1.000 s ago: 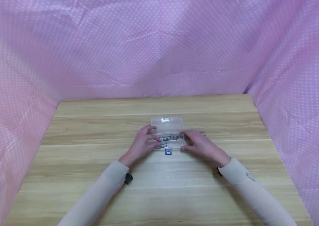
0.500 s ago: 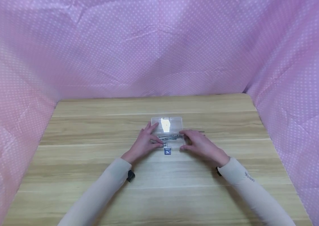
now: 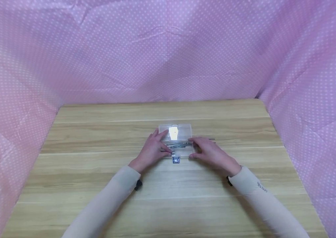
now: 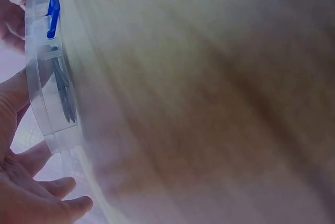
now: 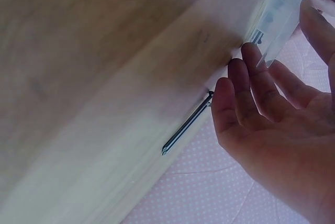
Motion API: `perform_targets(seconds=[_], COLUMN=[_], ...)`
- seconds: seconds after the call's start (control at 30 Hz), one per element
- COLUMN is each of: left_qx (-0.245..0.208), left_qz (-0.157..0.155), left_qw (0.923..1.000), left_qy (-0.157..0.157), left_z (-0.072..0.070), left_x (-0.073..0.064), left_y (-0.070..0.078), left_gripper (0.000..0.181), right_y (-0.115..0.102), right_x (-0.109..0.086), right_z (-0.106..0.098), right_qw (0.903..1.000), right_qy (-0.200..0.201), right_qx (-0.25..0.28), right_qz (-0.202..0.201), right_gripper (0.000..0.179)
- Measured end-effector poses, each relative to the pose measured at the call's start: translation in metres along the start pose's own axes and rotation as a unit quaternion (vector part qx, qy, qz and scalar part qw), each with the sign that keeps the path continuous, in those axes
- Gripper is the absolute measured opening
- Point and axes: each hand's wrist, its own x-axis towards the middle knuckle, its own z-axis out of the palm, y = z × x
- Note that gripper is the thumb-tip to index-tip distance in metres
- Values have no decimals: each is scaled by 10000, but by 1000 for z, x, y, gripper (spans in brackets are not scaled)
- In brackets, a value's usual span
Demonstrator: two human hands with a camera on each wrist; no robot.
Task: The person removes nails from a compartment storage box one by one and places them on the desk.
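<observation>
A clear plastic box (image 3: 185, 152) with a blue latch (image 3: 176, 160) stands on the table, its lid (image 3: 183, 133) raised at the back. Several dark metal nails (image 3: 178, 145) lie in its rear part. My left hand (image 3: 150, 150) reaches over the left end, thumb and a finger pinching nails (image 3: 173, 152) in the front part; another finger touches the lid. The grip is partly hidden. In the left wrist view, nails (image 4: 62, 88) show through the box wall. My right hand (image 3: 208, 150) holds the right end of the box between thumb and fingers.
Loose nails (image 5: 186, 124) lie on the wooden table (image 3: 168, 205) just right of the box, beside my right hand. Pink dotted cloth (image 3: 168, 59) hangs behind and on both sides of the table.
My left hand has moved a little right, carrying the nails into the front part of the box. A finger has come onto the lid, whose reflection is larger. My right hand stays nearly still.
</observation>
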Motion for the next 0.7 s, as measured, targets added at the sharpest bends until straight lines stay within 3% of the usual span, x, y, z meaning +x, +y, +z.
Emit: perform_targets(seconds=[0.17,0.33,0.7], left_qx=[340,376,-180], left_qz=[192,240,267], left_qw=[9992,9989,9988], left_qy=[-18,-130,-362], left_z=[-1,-2,-5], left_x=[0,1,0], left_y=[1,2,-4], left_gripper=[8,7,7], right_y=[1,0,1], right_x=[1,1,1], right_z=[0,0,0], right_qw=[10000,10000,10000], right_qy=[15,1,-12], right_qx=[33,38,81], right_qz=[-23,-30,9], right_gripper=[66,66,67])
